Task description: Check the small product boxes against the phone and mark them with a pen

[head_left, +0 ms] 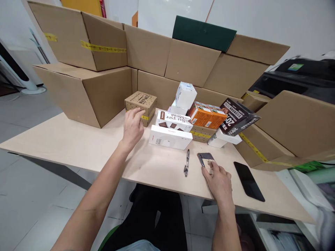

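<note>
Here, from the head view, the left hand (133, 127) reaches with fingers loosely spread, touching the small brown carton (140, 106) at the desk's (65, 141) back. It looks light and stiff, best gripped across its side walls. The right hand (218, 179) has fingers curled around a small dark device (205, 159), beside a pen (186, 162).

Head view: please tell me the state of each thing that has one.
left hand: open, fingers at the small brown box
small brown box: closed, taped
right hand: grips a small dark device
pen: lying flat
black phone: screen dark
white box: closed
</note>
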A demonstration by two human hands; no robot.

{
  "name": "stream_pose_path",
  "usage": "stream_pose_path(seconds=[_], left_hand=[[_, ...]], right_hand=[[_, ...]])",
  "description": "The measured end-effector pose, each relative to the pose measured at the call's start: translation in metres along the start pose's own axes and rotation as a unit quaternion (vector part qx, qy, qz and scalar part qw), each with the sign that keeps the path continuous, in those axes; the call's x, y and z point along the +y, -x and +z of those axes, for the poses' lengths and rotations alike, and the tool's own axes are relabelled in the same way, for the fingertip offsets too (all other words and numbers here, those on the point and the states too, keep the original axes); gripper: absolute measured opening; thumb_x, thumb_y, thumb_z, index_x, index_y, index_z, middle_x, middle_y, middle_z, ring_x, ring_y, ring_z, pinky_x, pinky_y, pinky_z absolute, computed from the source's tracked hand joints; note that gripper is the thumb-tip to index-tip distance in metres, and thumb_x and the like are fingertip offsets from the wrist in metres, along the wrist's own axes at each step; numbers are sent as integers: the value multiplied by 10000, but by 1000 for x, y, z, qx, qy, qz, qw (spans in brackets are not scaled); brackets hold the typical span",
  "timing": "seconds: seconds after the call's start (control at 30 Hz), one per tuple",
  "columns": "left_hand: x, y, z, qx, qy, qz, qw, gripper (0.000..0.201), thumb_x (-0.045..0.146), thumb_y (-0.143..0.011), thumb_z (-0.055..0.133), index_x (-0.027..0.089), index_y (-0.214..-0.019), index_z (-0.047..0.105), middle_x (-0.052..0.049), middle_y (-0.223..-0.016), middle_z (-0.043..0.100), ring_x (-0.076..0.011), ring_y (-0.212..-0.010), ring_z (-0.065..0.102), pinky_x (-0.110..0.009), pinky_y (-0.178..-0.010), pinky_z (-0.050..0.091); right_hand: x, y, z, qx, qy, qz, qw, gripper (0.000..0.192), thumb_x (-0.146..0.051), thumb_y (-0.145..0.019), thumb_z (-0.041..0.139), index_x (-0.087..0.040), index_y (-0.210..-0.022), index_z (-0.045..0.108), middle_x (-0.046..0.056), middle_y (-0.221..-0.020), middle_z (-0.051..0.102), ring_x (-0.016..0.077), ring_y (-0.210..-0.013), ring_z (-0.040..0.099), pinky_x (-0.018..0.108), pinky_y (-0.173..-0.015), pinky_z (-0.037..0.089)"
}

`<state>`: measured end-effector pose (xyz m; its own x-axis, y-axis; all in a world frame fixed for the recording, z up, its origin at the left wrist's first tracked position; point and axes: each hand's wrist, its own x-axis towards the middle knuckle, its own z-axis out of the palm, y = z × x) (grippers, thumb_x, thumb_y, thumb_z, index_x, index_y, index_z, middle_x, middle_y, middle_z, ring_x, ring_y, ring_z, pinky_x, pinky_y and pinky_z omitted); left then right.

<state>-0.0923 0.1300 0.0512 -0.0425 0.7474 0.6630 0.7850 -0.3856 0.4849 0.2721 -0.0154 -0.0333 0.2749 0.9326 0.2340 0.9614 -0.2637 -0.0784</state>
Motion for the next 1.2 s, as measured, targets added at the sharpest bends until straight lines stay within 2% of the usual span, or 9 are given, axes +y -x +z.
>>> stream_pose_path(seconds=[0.07, 0.13, 0.27, 0.47, 0.63, 0.77, 0.93, 1.07, 1.2], left_hand=[[4, 15, 2, -26, 106, -41, 993, 546, 73, -776, 443, 203, -1283, 596, -92, -1370, 592, -277, -1313, 490, -497, -1108, 403], [9, 28, 6, -113, 194, -95, 970, 597, 120, -749, 495, 222, -1334, 552, -74, -1393, 584, -284, -1295, 514, -488, -1070, 442], [17, 38, 17, -211, 277, -131, 928, 686, 239, -749, 632, 209, -1412, 459, -104, -1402, 565, -293, -1261, 537, -447, -1019, 472], [15, 41, 22, -207, 281, -161, 923, 585, 305, -770, 676, 185, -1326, 540, -118, -1248, 631, -252, -1077, 592, -397, -871, 513], [13, 58, 3, -213, 291, -108, 926, 355, 283, -796, 661, 221, -1146, 642, -65, -1154, 654, -201, -975, 587, -332, -799, 506], [10, 81, -15, -177, 268, -70, 945, 314, 218, -817, 611, 243, -1126, 655, -57, -1221, 614, -169, -957, 586, -313, -827, 501], [-11, 108, -23, -184, 277, -78, 940, 325, 180, -791, 537, 229, -1078, 680, -75, -1286, 557, -210, -1191, 566, -350, -980, 492], [-19, 114, -24, -204, 254, -170, 930, 343, 287, -859, 500, 205, -1145, 671, -103, -1268, 625, -228, -1093, 640, -392, -968, 511], [-7, 109, -23, -207, 174, -223, 937, 508, 460, -920, 484, 193, -1340, 584, -111, -1241, 684, -266, -1092, 650, -422, -980, 499]], right_hand=[[-1, 0, -2, 0, -1, 1, 1000, 476, -466, -957, 454, -132, -1271, 579, 199, -1147, 654, 337, -1061, 586, 429, -911, 391], [-3, 0, -3, -6, -1, 3, 1000, 471, -466, -957, 460, -131, -1264, 584, 201, -1139, 658, 341, -1072, 581, 431, -910, 392], [-3, -1, -4, -21, -3, 10, 1000, 473, -471, -953, 476, -137, -1270, 585, 201, -1149, 659, 348, -1087, 573, 437, -911, 398], [-3, -1, -4, -24, -33, 19, 999, 539, -513, -943, 471, -119, -1288, 598, 235, -1192, 638, 390, -1125, 546, 496, -931, 407], [-22, -6, -20, 71, -165, 21, 984, 664, -600, -947, 374, -84, -1282, 624, 271, -1315, 579, 402, -1210, 507, 508, -966, 411], [-53, -17, -39, -5, -321, -8, 947, 648, -613, -970, 309, -147, -1309, 605, 160, -1088, 722, 297, -982, 653, 401, -878, 465], [-85, -26, -39, -115, -355, -98, 923, 523, -548, -979, 344, -189, -1105, 703, 61, -826, 750, 226, -757, 678, 311, -723, 459], [-97, -25, -29, -129, -336, -89, 929, 415, -448, -925, 486, -189, -1176, 692, 66, -909, 777, 228, -795, 700, 313, -755, 471], [-104, -21, -28, -115, -326, -88, 934, 407, -420, -918, 491, -173, -1146, 720, 114, -1012, 778, 267, -926, 709, 338, -812, 480]])
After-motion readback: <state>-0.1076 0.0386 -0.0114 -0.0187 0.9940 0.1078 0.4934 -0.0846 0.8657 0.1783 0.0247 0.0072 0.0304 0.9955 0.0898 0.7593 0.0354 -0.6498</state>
